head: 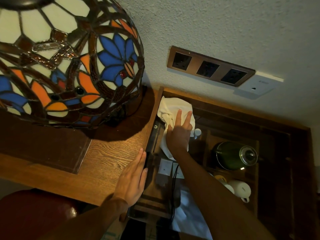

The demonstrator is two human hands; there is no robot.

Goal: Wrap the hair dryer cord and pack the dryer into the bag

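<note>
1 right hand (178, 134) grips the white bag (170, 108), lettering unreadable.

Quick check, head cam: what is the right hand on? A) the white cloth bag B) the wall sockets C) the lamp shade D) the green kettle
A: the right hand presses and grips the white cloth bag in the recess by the wall, while the left hand lies flat at the desk edge.
</note>
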